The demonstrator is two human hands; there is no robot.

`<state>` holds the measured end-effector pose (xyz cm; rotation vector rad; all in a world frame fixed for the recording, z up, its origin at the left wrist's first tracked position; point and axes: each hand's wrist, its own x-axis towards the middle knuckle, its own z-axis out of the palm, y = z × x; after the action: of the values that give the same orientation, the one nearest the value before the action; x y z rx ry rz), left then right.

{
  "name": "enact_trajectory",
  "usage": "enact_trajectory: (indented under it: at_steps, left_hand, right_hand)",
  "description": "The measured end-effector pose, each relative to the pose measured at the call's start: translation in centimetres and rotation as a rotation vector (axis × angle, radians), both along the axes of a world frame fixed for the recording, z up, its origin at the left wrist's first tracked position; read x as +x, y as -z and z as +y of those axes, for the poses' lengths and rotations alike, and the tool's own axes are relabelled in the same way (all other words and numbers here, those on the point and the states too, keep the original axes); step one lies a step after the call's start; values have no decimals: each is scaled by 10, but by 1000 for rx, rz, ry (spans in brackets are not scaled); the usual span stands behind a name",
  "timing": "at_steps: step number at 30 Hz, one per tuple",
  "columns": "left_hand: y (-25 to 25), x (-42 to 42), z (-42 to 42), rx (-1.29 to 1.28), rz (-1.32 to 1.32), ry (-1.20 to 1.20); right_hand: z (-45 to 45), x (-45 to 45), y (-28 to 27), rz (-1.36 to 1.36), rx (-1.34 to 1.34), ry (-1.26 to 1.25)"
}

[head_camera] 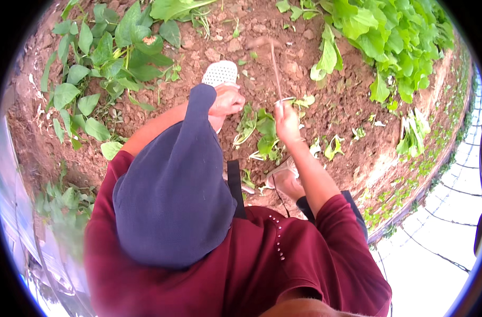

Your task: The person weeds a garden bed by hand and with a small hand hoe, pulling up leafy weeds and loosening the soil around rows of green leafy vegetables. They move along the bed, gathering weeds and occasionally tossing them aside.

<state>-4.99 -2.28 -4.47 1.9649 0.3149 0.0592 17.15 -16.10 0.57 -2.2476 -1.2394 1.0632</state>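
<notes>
My right hand [287, 123] grips the lower end of a thin-handled hand tool [275, 71], which looks like a small hoe. Its head is blurred above the reddish-brown soil. A pale band shows where the fingers close on the handle. My left hand [227, 99] is curled beside a white perforated shoe [221, 73], past dark navy cloth [173, 198]; I see nothing in its fingers. Between the two hands, loose green leaves [266, 128] lie on the ground. My other foot [286, 180] is below my right forearm.
A broad-leaved plant [118, 59] grows at the upper left. Dense leafy lettuce-like greens [383, 43] stand at the upper right, with a pulled bunch with pale stems [413, 134] below them. Farther right, a pale paved path [443, 222] borders the bed.
</notes>
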Motion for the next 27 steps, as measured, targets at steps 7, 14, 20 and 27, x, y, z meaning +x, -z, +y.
enact_trajectory:
  at_steps: [7, 14, 20, 27]
  left_hand:
    - [-1, 12, 3, -17, 220, 180]
    - [-2, 9, -9, -64, 263, 208]
    - [-24, 5, 5, -28, 65, 37]
    - [-8, 8, 11, -26, -11, 53]
  right_hand:
    - [42, -7, -21, -103, 346, 2]
    - [-5, 10, -31, 135, 131, 129]
    - [-70, 27, 12, -155, 0, 117]
    - [-6, 18, -34, 191, 106, 361]
